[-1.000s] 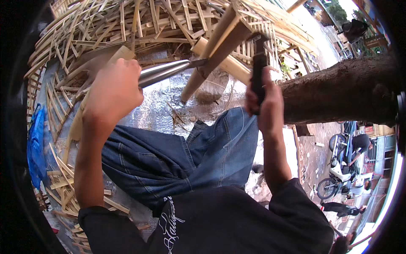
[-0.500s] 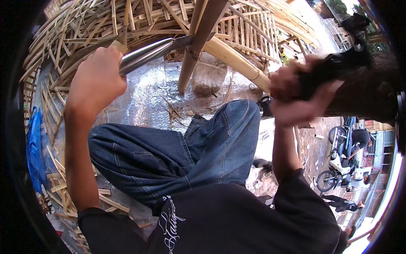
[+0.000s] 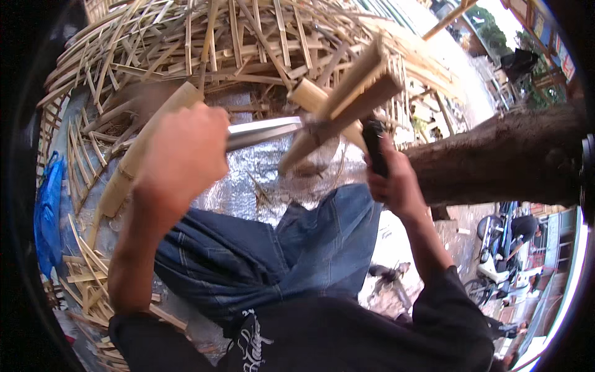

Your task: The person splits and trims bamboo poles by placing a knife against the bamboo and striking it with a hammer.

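Silvery ground sheet [image 3: 240, 181], trees [image 3: 487, 25], daylight

You're wearing a black short-sleeved fabric shirt [image 3: 359, 335], and there, ornate white script lettering [image 3: 254, 342] is running across its chest, reaching the view's lower edge! Far upper right, a small blue-white-and-red panel [image 3: 565, 62] is showing too blurred for any reading.

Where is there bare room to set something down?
Mostly bare: shiny silver sheet between blue denim trousers and split brown bamboo pole, bar thin brown twigs; pale patch between trousers and right forearm. Crowded: the tan bamboo-strip heap along the top.
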